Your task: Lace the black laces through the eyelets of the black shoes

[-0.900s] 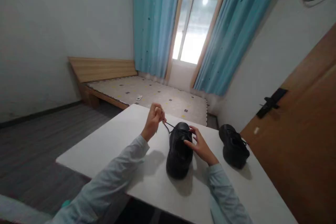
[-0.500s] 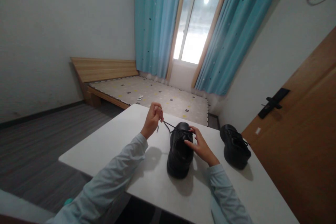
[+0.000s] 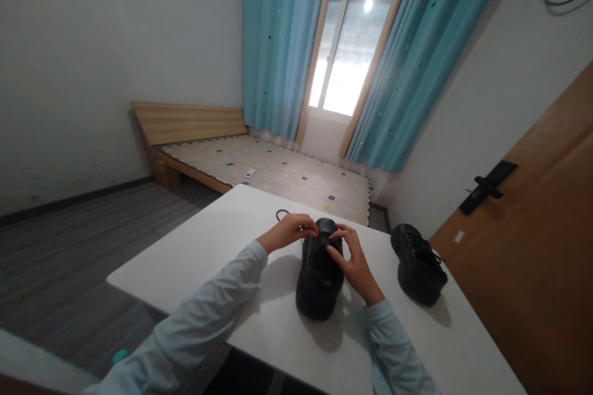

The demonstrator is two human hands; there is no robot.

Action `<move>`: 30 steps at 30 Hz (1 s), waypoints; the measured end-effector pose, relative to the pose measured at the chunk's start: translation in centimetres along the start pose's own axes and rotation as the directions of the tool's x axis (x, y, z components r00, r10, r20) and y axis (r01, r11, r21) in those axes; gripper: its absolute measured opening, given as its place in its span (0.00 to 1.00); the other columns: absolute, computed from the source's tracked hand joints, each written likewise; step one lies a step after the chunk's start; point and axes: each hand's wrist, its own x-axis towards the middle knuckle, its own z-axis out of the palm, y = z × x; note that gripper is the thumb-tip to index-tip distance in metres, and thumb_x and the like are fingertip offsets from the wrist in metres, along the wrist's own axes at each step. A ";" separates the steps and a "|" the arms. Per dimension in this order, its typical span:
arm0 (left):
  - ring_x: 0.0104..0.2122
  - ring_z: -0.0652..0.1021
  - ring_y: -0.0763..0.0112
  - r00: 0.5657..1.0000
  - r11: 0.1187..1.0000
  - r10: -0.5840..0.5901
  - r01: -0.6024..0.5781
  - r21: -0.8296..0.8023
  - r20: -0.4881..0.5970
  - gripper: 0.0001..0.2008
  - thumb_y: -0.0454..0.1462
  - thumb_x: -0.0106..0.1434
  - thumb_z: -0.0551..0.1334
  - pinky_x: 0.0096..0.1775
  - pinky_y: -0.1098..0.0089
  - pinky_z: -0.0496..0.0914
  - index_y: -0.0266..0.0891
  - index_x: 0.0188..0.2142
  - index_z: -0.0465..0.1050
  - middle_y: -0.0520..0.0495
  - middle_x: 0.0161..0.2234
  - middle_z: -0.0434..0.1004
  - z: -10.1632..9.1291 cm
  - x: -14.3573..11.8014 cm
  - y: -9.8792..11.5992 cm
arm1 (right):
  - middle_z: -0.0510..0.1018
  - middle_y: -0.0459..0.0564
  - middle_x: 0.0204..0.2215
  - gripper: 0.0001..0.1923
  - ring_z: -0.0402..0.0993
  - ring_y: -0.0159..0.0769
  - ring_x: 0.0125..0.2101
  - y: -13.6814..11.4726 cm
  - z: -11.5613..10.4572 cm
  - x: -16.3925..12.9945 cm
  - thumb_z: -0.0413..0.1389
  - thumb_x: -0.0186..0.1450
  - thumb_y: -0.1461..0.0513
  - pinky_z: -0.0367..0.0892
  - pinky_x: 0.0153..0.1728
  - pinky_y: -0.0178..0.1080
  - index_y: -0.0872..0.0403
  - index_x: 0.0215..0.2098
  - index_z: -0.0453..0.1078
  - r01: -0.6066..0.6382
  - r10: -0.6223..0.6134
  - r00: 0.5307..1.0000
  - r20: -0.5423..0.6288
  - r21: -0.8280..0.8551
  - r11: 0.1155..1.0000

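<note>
Black shoe (image 3: 319,274) on table (image 3: 222,241) — both hands (image 3: 290,231) (image 3: 354,259) apparently pinching lace.

Both my hands pinch the lace (image 3: 281,215) atop the black shoe (image 3: 319,271) on the white worktop (image 3: 222,241): left hand (image 3: 290,233), right hand (image 3: 354,262). Second shoe (image 3: 418,264) at three o'clock.

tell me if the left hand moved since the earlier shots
Yes. The left hand has come down and right, from raised and apart on the left of the near shoe to low against its laces, close to the right hand.
</note>
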 end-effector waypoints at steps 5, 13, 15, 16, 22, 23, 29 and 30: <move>0.30 0.73 0.76 0.999 1.000 0.018 -0.018 -0.012 0.039 0.05 0.35 0.58 0.62 0.33 0.77 0.64 0.36 0.30 0.76 0.49 0.28 0.75 0.3 -0.1 0.0 | 0.64 0.53 0.49 0.05 0.61 0.44 0.52 -0.1 0.6 0.1 0.56 0.59 0.60 0.55 0.54 0.49 0.51 0.34 0.71 -0.018 0.016 1.000 -0.018 -0.086 0.996; 0.29 0.76 0.75 0.996 0.989 -0.093 0.092 -0.117 -0.003 0.05 0.34 0.53 0.66 0.33 0.78 0.66 0.34 0.30 0.74 0.50 0.27 0.78 0.9 -0.2 0.0 | 0.66 0.54 0.50 0.09 0.61 0.45 0.52 0.2 1.1 0.1 0.56 0.59 0.59 0.55 0.54 0.50 0.52 0.36 0.75 -0.053 0.051 0.998 -0.025 -0.091 0.994; 0.28 0.75 0.75 0.995 0.988 -0.098 0.096 -0.125 -0.009 0.05 0.35 0.53 0.66 0.32 0.78 0.66 0.34 0.29 0.74 0.51 0.26 0.77 1.0 -0.2 0.0 | 0.66 0.54 0.51 0.09 0.61 0.45 0.52 0.1 1.1 0.2 0.56 0.60 0.59 0.55 0.55 0.50 0.51 0.36 0.75 -0.064 0.063 0.998 -0.019 -0.089 0.994; 0.28 0.75 0.75 0.995 0.988 -0.095 0.093 -0.125 -0.013 0.05 0.35 0.53 0.66 0.32 0.77 0.66 0.34 0.29 0.74 0.51 0.26 0.77 1.1 -0.2 0.0 | 0.66 0.54 0.51 0.09 0.61 0.45 0.52 0.0 1.1 0.2 0.55 0.60 0.59 0.55 0.55 0.50 0.51 0.36 0.76 -0.070 0.069 0.998 -0.016 -0.088 0.994; 0.29 0.73 0.73 0.996 0.994 -0.048 0.040 -0.104 -0.074 0.11 0.42 0.52 0.66 0.33 0.74 0.66 0.35 0.26 0.75 0.47 0.27 0.75 1.2 0.0 0.2 | 0.67 0.53 0.50 0.08 0.61 0.46 0.52 -0.3 1.2 0.3 0.55 0.60 0.59 0.55 0.54 0.52 0.50 0.34 0.77 -0.089 0.088 0.996 -0.016 -0.090 0.992; 0.28 0.73 0.73 0.995 0.993 -0.059 0.051 -0.104 -0.078 0.12 0.43 0.52 0.66 0.33 0.74 0.66 0.34 0.26 0.75 0.47 0.27 0.75 1.2 0.0 0.3 | 0.68 0.53 0.50 0.08 0.61 0.46 0.52 -0.4 1.2 0.3 0.56 0.60 0.60 0.55 0.53 0.52 0.50 0.34 0.77 -0.090 0.089 0.996 -0.015 -0.089 0.992; 0.28 0.74 0.73 0.990 0.984 -0.137 0.131 -0.124 -0.039 0.14 0.45 0.52 0.66 0.34 0.74 0.66 0.35 0.26 0.74 0.48 0.26 0.76 1.2 -0.1 0.4 | 0.69 0.52 0.48 0.04 0.62 0.46 0.50 -0.5 1.2 0.4 0.60 0.56 0.60 0.57 0.52 0.52 0.50 0.30 0.76 -0.090 0.088 0.996 -0.031 -0.063 0.994; 0.28 0.74 0.73 0.990 0.983 -0.138 0.133 -0.124 -0.034 0.14 0.46 0.52 0.66 0.34 0.73 0.66 0.35 0.26 0.74 0.49 0.26 0.76 1.2 -0.1 0.4 | 0.69 0.52 0.48 0.04 0.62 0.46 0.49 -0.6 1.3 0.4 0.60 0.56 0.60 0.57 0.52 0.51 0.50 0.29 0.76 -0.094 0.092 0.995 -0.035 -0.059 0.994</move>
